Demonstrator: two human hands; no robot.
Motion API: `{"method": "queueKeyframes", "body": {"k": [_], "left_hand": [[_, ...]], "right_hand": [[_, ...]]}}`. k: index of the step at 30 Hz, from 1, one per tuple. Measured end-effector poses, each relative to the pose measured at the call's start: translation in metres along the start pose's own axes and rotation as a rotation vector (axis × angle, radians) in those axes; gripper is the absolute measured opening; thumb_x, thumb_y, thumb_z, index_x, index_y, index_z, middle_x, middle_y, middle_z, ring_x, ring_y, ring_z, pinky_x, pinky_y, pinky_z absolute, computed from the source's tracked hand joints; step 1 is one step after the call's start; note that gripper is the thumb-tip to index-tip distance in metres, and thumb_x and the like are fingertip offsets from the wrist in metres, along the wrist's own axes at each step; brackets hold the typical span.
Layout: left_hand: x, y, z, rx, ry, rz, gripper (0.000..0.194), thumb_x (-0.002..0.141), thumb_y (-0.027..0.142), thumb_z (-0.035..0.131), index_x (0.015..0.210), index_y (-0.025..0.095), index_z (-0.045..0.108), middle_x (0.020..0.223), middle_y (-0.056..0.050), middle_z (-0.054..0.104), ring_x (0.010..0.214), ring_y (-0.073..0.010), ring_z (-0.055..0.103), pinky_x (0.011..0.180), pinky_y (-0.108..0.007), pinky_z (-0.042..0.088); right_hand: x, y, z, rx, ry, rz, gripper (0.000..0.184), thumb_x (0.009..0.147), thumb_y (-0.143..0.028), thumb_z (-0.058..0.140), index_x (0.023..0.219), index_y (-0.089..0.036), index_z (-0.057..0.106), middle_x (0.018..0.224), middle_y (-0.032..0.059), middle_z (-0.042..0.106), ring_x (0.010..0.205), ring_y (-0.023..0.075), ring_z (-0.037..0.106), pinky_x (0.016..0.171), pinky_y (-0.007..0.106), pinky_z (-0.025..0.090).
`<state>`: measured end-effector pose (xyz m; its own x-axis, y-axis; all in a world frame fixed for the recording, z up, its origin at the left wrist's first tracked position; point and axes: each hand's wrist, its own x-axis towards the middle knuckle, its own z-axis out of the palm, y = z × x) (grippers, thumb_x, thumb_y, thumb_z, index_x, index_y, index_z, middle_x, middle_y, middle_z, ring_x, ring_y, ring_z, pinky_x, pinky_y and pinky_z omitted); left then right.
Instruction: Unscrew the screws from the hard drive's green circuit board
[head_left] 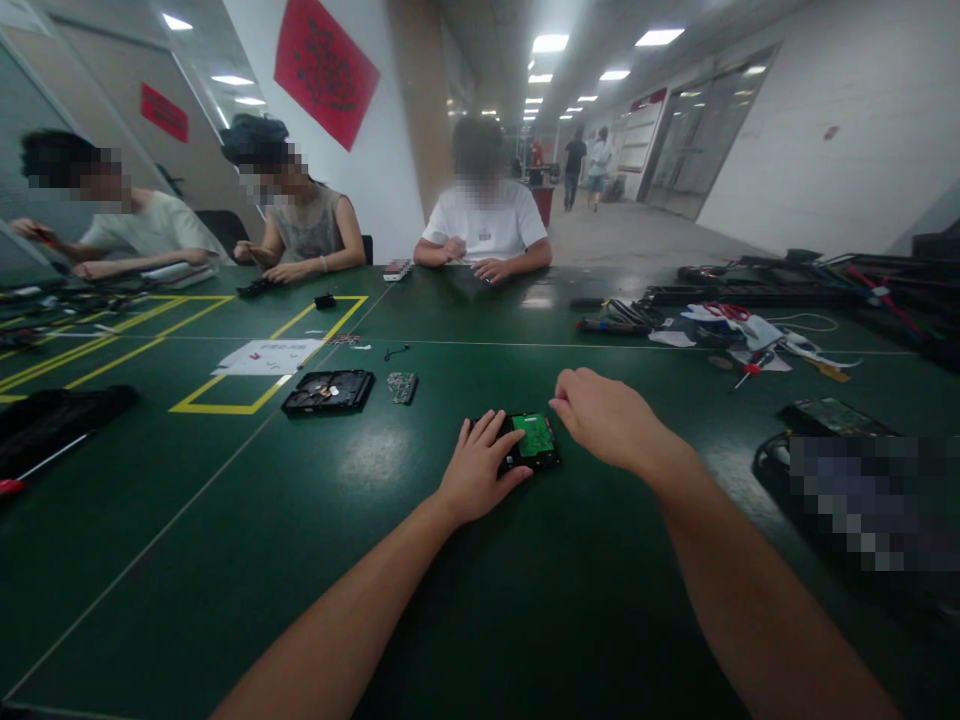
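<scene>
A black hard drive with a green circuit board (534, 441) lies on the dark green table (315, 540) in front of me. My left hand (478, 468) rests flat on its left side, fingers spread over the casing. My right hand (604, 417) hovers just right of and above the drive, fingers curled into a loose fist; whether it pinches anything is hidden.
An opened drive casing (328, 391) and a small circuit board (403, 387) lie to the left, near a paper sheet (268, 356) in a yellow-taped box. Tools and cables (739, 335) clutter the right side. Three people sit across the table.
</scene>
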<state>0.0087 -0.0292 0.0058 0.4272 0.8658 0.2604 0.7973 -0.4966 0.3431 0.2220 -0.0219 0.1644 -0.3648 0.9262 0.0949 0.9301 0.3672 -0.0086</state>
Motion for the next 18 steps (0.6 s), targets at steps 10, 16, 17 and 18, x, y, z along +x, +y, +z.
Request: {"method": "queueKeyframes", "body": {"k": [10,16,17,18], "left_hand": [[0.0002,0.0007,-0.002,0.009,-0.012,-0.002,0.06,0.099,0.059,0.06,0.152,0.033,0.049,0.17,-0.008,0.03,0.159,-0.0345,0.02,0.126,-0.065,0.015],[0.0001,0.0008,-0.002,0.007,-0.016,0.001,0.06,0.099,0.059,0.06,0.152,0.034,0.049,0.17,-0.008,0.031,0.159,-0.0344,0.021,0.126,-0.065,0.015],[0.0,0.001,-0.002,0.007,-0.013,0.001,0.06,0.099,0.059,0.06,0.152,0.033,0.049,0.17,-0.008,0.031,0.159,-0.0346,0.021,0.126,-0.065,0.015],[-0.0001,0.0011,-0.0021,0.007,-0.011,0.002,0.06,0.099,0.059,0.06,0.152,0.033,0.049,0.17,-0.008,0.031,0.159,-0.0347,0.021,0.126,-0.065,0.015]], "right_hand": [[-0.0051,-0.0002,-0.0057,0.051,-0.036,-0.008,0.018,0.1,-0.03,0.047,0.105,-0.018,0.061,0.108,0.0143,0.07,0.09,0.0284,0.069,0.076,0.037,0.049],[0.0004,-0.0012,-0.0012,-0.022,-0.029,0.075,0.023,0.102,-0.036,0.052,0.111,-0.016,0.061,0.103,0.0149,0.074,0.092,0.0325,0.072,0.072,0.038,0.049],[0.0013,0.0005,-0.0008,0.006,-0.021,0.035,0.02,0.1,-0.033,0.055,0.11,-0.017,0.062,0.107,0.0139,0.073,0.094,0.0314,0.072,0.075,0.038,0.049],[0.002,0.0028,-0.0007,0.036,-0.016,-0.001,0.017,0.098,-0.03,0.057,0.109,-0.018,0.062,0.11,0.0131,0.073,0.097,0.0303,0.071,0.078,0.038,0.049]]}}
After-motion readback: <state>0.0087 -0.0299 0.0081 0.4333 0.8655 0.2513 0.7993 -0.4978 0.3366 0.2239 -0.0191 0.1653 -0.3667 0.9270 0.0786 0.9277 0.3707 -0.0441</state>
